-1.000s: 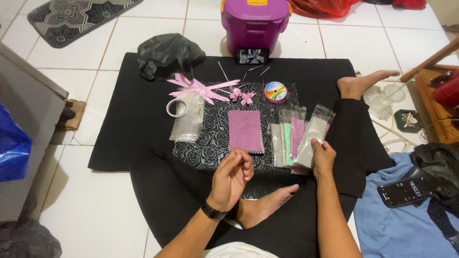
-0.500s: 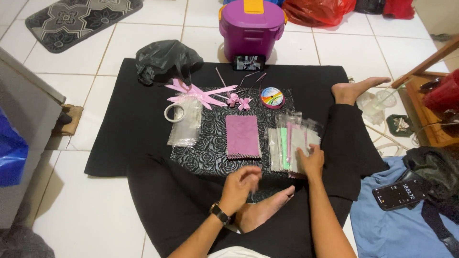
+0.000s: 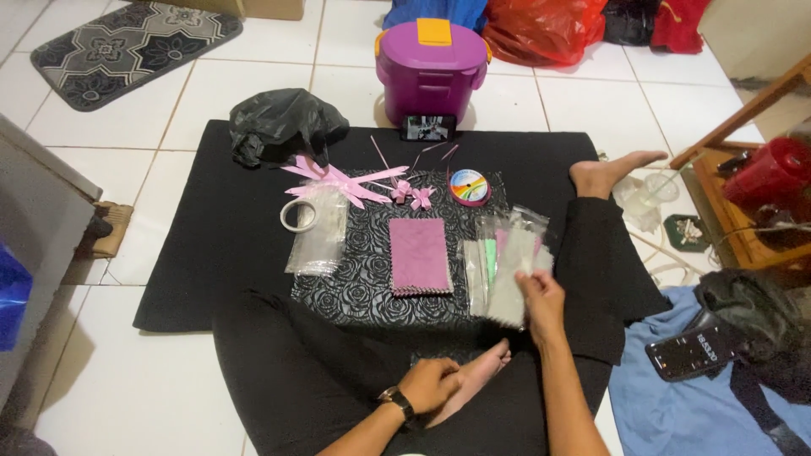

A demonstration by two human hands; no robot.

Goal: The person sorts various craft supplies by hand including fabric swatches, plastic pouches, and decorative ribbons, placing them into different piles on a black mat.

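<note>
Resting curled and empty near the mat's (image 3: 211, 279) front edge, the left hand (image 3: 432, 384) has dropped from chest height onto the bare foot (image 3: 477, 376). Farther right, the right hand (image 3: 541, 302) has lowered its clear packet (image 3: 507, 291) onto the stack of packets (image 3: 505, 253) toward the mat's right edge, fingers still pinching it. The sorting looks paused at set-down.

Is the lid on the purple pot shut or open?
Shut. The purple pot has its lid sitting flat on top, with the orange handle lying down.
</note>
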